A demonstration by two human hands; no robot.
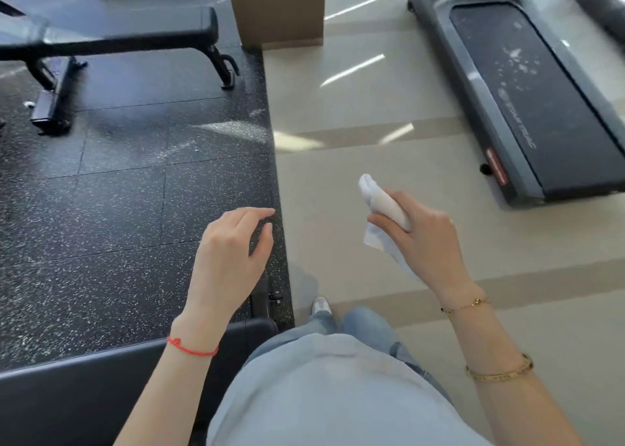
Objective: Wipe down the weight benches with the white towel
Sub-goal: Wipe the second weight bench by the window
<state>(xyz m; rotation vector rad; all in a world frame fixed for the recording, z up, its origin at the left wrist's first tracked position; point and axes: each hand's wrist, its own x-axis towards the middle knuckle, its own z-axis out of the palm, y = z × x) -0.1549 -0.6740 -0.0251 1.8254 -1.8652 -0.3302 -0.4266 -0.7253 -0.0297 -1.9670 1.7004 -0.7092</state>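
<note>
Head view. My right hand (419,236) is raised in front of me over the pale floor (355,182), wrist bent, back of the hand toward the camera. Its fingers are curled round the white towel (382,205), which is bunched up: one rounded end sticks out above the thumb side, and a loose flap hangs below the palm. The towel touches nothing but my hand and is well apart from both benches. Two gold bracelets (497,371) sit on that forearm, one near the wrist, one further up.

My left hand (230,253) hovers over the edge of the black speckled rubber mat (118,209), palm down. The fingers are loosely bent and spread, the index finger reaching forward; it holds nothing and touches nothing. A red cord (191,347) circles the left wrist.

The near weight bench (84,391), black padded, lies at the bottom left, under my left forearm and just beside my body. The far weight bench (111,33), also black, stands at the top left on the mat, on dark metal legs. A brown pillar (277,6) rises at the mat's far edge. A treadmill (527,84) lies on the pale floor to the upper right. My light shirt and jeans fill the bottom centre, with one shoe (320,305) showing on the floor.
</note>
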